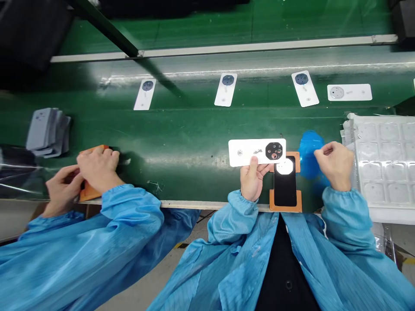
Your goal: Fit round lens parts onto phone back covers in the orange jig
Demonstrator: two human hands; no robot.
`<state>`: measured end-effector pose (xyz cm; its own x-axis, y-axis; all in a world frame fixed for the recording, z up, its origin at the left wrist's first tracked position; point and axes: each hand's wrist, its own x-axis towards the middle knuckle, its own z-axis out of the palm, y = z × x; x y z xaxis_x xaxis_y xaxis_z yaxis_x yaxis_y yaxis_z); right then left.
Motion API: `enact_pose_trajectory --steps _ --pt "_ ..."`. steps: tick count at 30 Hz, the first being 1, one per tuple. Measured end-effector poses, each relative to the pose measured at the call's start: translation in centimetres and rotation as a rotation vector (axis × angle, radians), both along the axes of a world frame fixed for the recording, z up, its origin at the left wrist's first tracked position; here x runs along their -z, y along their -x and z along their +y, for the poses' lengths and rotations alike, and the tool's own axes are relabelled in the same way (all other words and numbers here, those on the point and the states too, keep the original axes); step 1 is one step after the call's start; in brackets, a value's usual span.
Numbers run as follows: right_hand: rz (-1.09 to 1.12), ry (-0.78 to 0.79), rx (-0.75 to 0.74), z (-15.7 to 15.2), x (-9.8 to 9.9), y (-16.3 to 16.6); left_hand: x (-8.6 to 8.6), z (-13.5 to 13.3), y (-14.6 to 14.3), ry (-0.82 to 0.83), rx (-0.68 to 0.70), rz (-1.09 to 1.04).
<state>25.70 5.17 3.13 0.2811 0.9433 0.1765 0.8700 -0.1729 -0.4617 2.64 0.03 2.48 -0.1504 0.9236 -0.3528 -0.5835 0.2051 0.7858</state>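
Note:
My left hand (252, 176) is closed on the near edge of a white phone back cover (253, 152) with a round black camera ring, holding it flat over the green belt. Just to its right lies an orange jig (285, 203) with a black insert and a white disc at its top. My right hand (335, 164) hovers closed in a loose pinch above a blue round object (308, 149); what its fingers hold, if anything, is too small to name.
A co-worker's two hands (94, 170) press on another orange jig (87, 192) at the left. Three white covers (226, 89) lie along the green belt (181, 134), another lies sideways (349, 92). A clear blister tray (385, 160) stands right; a stack of grey covers (48, 131) left.

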Motion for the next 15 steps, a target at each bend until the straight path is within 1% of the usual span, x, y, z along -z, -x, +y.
enact_pose_trajectory --steps 2,3,5,7,9,11,12,13,15 --pt "-0.099 0.137 0.036 0.7 1.3 -3.3 0.0 0.2 1.0 -0.028 0.001 0.046" --pt "-0.141 0.168 0.035 0.9 1.6 -4.3 0.0 0.2 1.3 -0.061 0.005 0.113" --pt "-0.204 0.173 0.033 0.6 1.8 -5.3 -0.2 -0.2 1.9 -0.17 0.076 0.33" --pt "-0.248 0.177 0.022 0.0 1.2 -5.1 -0.5 -0.6 2.3 -0.36 0.216 0.582" --pt "-0.292 0.174 -0.008 -0.7 0.5 -4.5 -0.8 -0.8 2.6 -0.606 0.375 0.772" --pt "-0.341 0.145 -0.07 -1.2 0.2 -3.9 -0.9 -0.8 2.8 -0.825 0.481 0.889" --pt "-0.366 0.131 -0.127 -1.4 0.3 -3.8 -0.8 -0.8 2.9 -0.898 0.513 0.933" --pt "-0.389 0.121 -0.201 -1.5 0.4 -3.7 -0.6 -0.8 2.9 -0.944 0.528 0.972" --pt "-0.407 0.111 -0.358 -1.6 0.9 -3.9 -0.3 -0.7 3.1 -0.985 0.513 1.031"
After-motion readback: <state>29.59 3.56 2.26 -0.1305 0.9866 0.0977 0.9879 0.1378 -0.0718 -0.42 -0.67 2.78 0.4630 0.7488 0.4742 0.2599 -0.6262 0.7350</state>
